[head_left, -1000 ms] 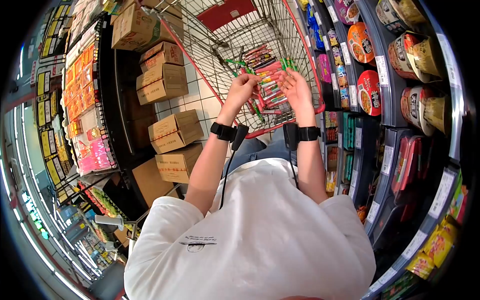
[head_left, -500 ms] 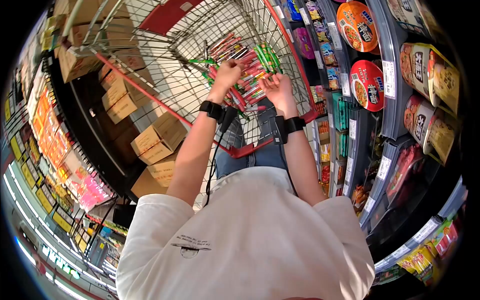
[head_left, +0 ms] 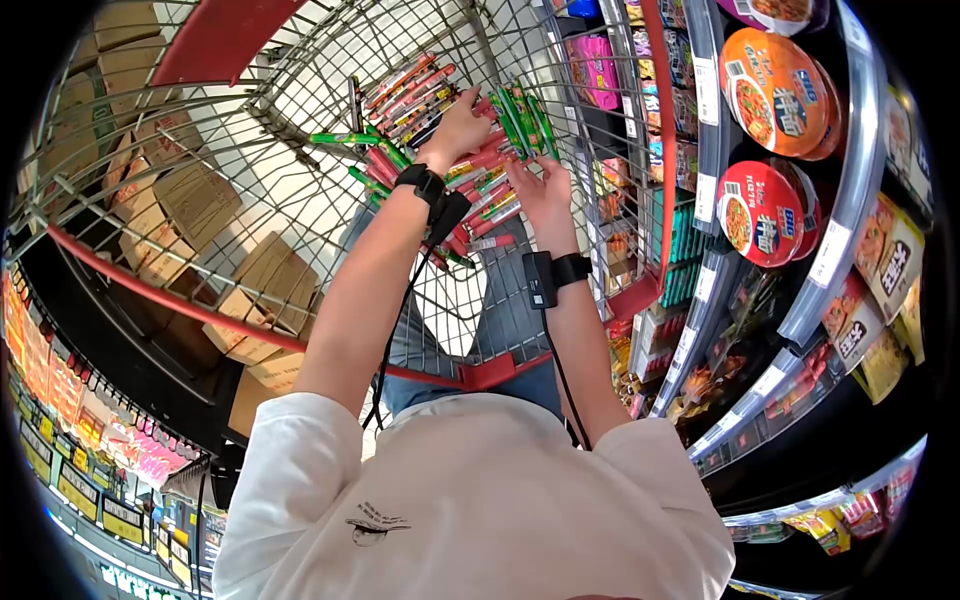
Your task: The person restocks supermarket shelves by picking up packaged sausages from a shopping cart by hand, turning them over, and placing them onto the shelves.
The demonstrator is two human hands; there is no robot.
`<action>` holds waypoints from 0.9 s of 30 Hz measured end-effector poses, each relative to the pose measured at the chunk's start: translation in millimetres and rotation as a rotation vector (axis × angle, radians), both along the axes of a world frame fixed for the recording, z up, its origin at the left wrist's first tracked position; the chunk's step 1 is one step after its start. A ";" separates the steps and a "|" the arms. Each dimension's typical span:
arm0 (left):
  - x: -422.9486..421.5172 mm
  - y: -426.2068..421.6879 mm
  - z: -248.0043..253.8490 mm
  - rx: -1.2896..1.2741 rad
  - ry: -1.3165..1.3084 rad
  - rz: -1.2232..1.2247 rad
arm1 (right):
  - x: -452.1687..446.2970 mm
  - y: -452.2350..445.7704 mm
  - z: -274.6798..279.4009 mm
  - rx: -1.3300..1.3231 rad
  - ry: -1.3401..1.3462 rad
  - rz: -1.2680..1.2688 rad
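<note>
Many thin stick-shaped packs lie in the shopping cart, among them red and dark ones at the upper left and green ones at the upper right. My left hand reaches over the middle of the pile, palm down, its fingertips near the green packs; whether it grips one is hidden. Just right of the pile, my right hand is palm up with its fingers apart and nothing in it. A few green packs lie crosswise at the pile's left edge.
Cardboard boxes stand on the left beyond the cart's wire side. Along the right runs a shelf with an orange noodle bowl, a red noodle bowl and bagged goods. Black wristbands with cables are on both wrists.
The cart and its pile look nearer and larger, and the view has turned. My left hand has moved further up over the pile. My right hand stays by the pile's right side.
</note>
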State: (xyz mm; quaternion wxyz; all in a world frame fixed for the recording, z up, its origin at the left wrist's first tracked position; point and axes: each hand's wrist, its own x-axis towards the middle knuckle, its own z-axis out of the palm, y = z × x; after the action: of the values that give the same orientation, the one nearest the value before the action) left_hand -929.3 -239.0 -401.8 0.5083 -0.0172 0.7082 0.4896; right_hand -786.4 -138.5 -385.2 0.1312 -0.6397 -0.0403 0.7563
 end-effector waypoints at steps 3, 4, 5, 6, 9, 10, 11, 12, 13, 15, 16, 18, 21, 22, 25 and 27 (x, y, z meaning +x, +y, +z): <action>0.4 5.9 -22.3 0.020 -0.046 -0.011 | -1.8 3.0 -12.9 -0.015 0.056 0.005; 0.9 8.2 -26.7 0.008 -0.068 -0.010 | -1.2 3.6 -17.1 -0.013 0.051 0.007; -0.1 8.9 -31.0 0.010 -0.073 -0.009 | 0.5 3.8 -20.6 -0.013 0.073 0.007; -2.2 9.2 -32.7 -0.002 -0.081 -0.031 | -0.7 3.3 -18.4 -0.011 0.094 0.006; -4.2 9.6 -41.1 -0.040 -0.076 -0.085 | -6.0 2.9 -17.7 -0.009 0.026 -0.045; -4.1 8.9 -46.7 -0.040 -0.078 -0.089 | -5.9 2.6 -18.8 -0.008 0.024 -0.049; -3.0 8.9 -51.6 0.004 0.020 -0.097 | -5.5 2.6 -19.1 -0.028 0.045 -0.025; -1.1 9.3 -54.2 0.049 0.118 -0.105 | -4.9 2.8 -19.8 -0.047 0.065 -0.002; 1.8 9.8 -56.1 0.047 0.167 -0.087 | -5.8 2.8 -21.1 -0.061 0.080 -0.017; 4.5 10.5 -52.6 0.021 0.187 -0.101 | -7.9 1.5 -21.7 -0.045 0.029 -0.003; 5.2 11.0 -46.4 -0.005 0.210 -0.111 | -8.0 1.1 -19.8 -0.030 -0.020 0.015; 7.1 11.8 -36.1 0.009 0.307 -0.073 | -7.9 0.3 -14.7 -0.021 -0.004 0.087; 7.5 13.6 -16.5 -0.038 0.405 -0.020 | -6.3 1.1 1.0 -0.030 0.013 0.204; 5.7 14.2 -5.7 -0.068 0.365 0.001 | -6.7 1.1 9.2 -0.050 0.015 0.250; 0.5 13.5 38.3 -0.096 0.304 0.049 | -11.9 -4.1 41.0 -0.088 -0.057 0.303; -1.6 14.3 77.5 -0.114 0.299 0.101 | -7.3 -5.0 52.7 -0.109 0.004 0.310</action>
State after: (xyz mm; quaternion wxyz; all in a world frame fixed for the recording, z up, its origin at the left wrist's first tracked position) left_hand -930.9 -224.7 -324.2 0.3702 -0.0086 0.8008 0.4707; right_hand -793.7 -143.5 -332.5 -0.0219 -0.6303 -0.0970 0.7699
